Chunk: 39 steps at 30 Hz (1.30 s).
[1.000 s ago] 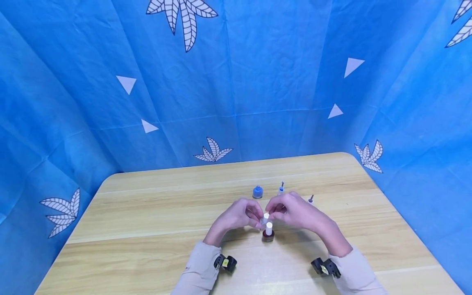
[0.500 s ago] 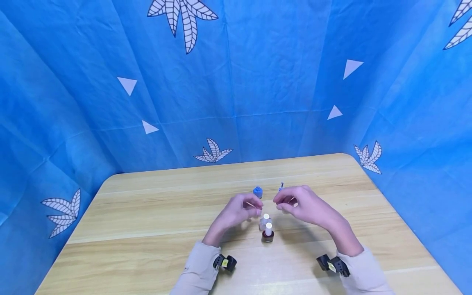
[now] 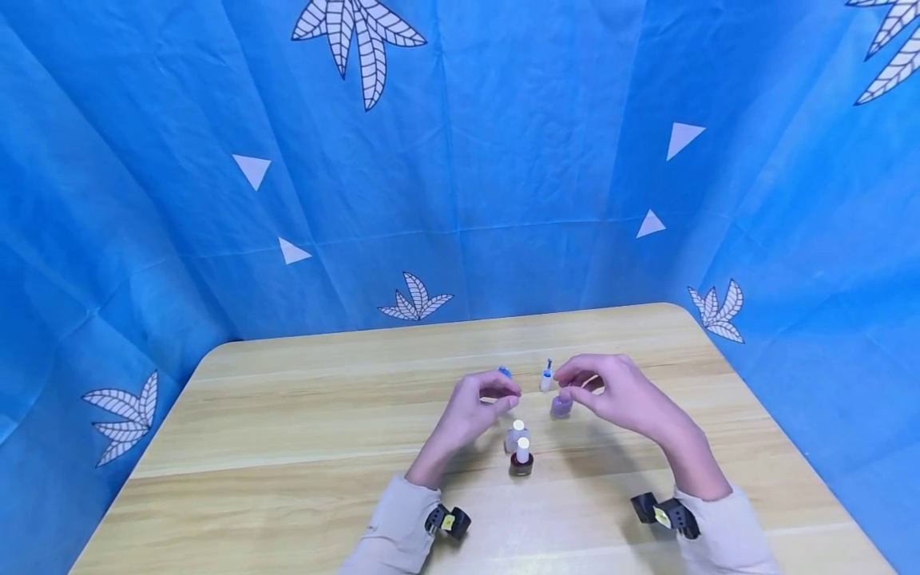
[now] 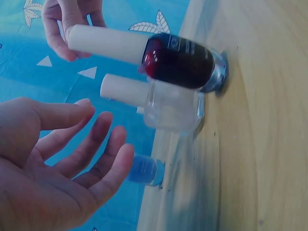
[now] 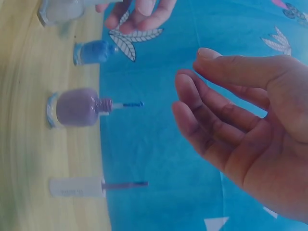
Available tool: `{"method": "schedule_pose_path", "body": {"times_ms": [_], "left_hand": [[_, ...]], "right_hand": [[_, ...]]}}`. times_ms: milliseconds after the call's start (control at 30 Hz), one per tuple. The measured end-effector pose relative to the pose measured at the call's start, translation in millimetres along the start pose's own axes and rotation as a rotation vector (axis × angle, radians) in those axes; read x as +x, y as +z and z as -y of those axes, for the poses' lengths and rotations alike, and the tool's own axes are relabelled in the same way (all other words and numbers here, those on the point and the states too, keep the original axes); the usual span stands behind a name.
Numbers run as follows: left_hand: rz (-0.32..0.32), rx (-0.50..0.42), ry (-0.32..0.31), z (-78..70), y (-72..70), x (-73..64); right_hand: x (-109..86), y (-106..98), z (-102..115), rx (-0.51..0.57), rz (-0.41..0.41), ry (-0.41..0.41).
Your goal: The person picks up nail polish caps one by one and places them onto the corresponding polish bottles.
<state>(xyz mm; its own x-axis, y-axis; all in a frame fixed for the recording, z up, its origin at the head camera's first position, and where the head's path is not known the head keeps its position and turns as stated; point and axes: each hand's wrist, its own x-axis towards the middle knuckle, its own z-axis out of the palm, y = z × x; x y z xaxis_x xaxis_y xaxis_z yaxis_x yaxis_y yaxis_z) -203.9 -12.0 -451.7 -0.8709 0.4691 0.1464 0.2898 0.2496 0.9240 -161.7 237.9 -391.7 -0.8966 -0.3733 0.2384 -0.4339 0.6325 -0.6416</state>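
Note:
My left hand (image 3: 474,409) hovers above the table with nothing in its loosely bent fingers, in front of the blue nail polish bottle (image 4: 142,168). Beside it a pale nail polish bottle (image 3: 516,438) and a dark red one (image 3: 521,463) stand upright with white caps on. My right hand (image 3: 624,391) is raised over an uncapped purple nail polish bottle (image 5: 77,107), its relaxed fingers holding nothing and apart from the bottle in the right wrist view. A white brush cap (image 3: 547,379) with a blue brush stands upside down nearby. The purple brush cap (image 5: 77,187) is hidden behind my right hand in the head view.
Everything stands on a light wooden table (image 3: 287,415) with rounded far corners. A blue cloth (image 3: 460,160) with white leaf prints hangs behind it and at the sides. The open bottles and upturned brushes stand close together near the hands.
Both hands have drawn off the pale bottle. My right hand has moved right and farther back, bringing the purple bottle into view; my left has shifted slightly back, now partly covering the blue bottle.

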Motion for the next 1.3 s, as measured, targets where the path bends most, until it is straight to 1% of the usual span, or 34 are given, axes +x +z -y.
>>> {"method": "schedule_pose_path", "body": {"times_ms": [133,200,367,567,700,833,933,1033,1300], "left_hand": [[0.027,-0.002,0.004,-2.3,7.4,2.4],[0.035,-0.002,-0.005,-3.4,10.6,4.1],[0.030,-0.004,-0.016,-3.0,17.8,9.3],[0.044,-0.027,-0.040,-2.8,22.6,12.2],[0.048,-0.035,-0.036,-4.9,23.0,13.4],[0.059,-0.064,-0.036,-7.7,24.6,15.1],[0.066,-0.092,-0.055,-8.5,26.7,16.9],[0.070,-0.101,-0.074,-8.8,28.8,18.6],[0.066,-0.087,-0.080,-7.1,31.5,21.8]], "right_hand": [[-5.2,-8,-2,-0.024,-0.024,0.028],[-8.3,-13,-4,-0.033,-0.041,0.035],[-13.6,-21,-8,-0.064,-0.069,0.064],[-15.3,-25,-17,-0.112,-0.110,0.084],[-15.5,-26,-23,-0.107,-0.134,0.082],[-16.2,-26,-31,-0.080,-0.139,0.087],[-17.6,-27,-40,-0.049,-0.126,0.108],[-20.2,-29,-50,-0.014,-0.099,0.139],[-25.8,-29,-70,0.112,0.043,0.180]]}}
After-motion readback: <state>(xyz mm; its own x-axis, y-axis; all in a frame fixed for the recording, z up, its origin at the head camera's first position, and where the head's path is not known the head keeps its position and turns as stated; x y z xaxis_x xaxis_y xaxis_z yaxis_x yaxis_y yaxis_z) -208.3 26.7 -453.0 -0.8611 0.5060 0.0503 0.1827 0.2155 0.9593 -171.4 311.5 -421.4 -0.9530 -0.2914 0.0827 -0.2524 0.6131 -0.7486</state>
